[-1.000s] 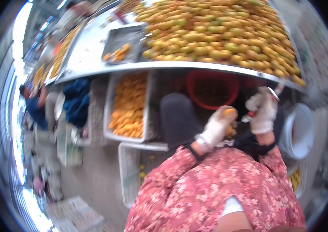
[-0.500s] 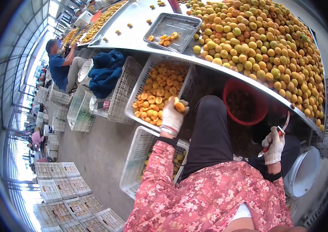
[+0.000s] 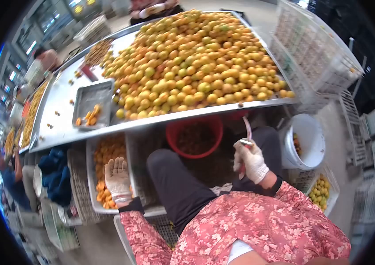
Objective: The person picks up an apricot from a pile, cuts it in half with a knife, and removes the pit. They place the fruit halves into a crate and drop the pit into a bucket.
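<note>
My left hand (image 3: 117, 179), in a white knit glove, is over a white crate (image 3: 91, 176) of halved apricots (image 3: 107, 152). Its fingers are stretched out and nothing shows in it. My right hand (image 3: 250, 162), also gloved, is closed around a cutting tool (image 3: 248, 129) with a thin curved blade pointing up. Part of a red handle shows below the fingers. Ahead, whole apricots (image 3: 196, 66) are heaped on a metal-topped table (image 3: 59, 126). A metal tray (image 3: 80, 99) on it holds a few apricot pieces (image 3: 93, 115).
Beneath the table edge stands a red basin (image 3: 219, 138) with dark contents. To the right are a white bucket (image 3: 315, 143) and a crate of greenish-yellow fruit (image 3: 321, 192). Dark blue cloth (image 3: 57, 174) lies at left. Other people sit around the tables, including one with gloved hands (image 3: 152, 9) opposite.
My left hand held apricot halves over the crate; now it is open with none showing. My right hand keeps the cutting tool. The view has swung right.
</note>
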`<state>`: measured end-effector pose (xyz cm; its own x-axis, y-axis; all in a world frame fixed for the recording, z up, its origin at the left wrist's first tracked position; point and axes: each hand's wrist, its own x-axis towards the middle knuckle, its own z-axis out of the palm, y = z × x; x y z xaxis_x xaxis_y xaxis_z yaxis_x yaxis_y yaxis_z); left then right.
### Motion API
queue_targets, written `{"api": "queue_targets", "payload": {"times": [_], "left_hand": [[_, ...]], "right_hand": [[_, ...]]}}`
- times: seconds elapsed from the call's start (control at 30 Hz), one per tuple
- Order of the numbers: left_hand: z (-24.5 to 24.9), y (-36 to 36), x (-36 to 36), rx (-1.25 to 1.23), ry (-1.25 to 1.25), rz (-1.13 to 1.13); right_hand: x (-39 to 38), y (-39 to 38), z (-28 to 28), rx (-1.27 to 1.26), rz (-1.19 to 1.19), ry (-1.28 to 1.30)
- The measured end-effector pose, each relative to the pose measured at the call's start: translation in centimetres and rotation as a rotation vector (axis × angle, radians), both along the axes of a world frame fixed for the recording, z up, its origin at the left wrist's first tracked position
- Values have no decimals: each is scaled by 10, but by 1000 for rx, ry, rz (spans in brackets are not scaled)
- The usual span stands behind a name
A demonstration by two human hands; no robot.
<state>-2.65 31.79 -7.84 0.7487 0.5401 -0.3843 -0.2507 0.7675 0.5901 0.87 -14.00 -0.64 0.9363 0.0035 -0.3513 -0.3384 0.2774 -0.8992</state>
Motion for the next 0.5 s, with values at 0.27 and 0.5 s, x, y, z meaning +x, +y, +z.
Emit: {"api": "queue_targets", "payload": {"times": [0.27, 0.5], "left_hand": [[148, -95, 90, 132, -382, -467], [215, -212, 163, 123, -710, -733]], "right_hand": [[50, -113, 41, -1005, 63, -568], [185, -249, 89, -751, -420, -449]]}}
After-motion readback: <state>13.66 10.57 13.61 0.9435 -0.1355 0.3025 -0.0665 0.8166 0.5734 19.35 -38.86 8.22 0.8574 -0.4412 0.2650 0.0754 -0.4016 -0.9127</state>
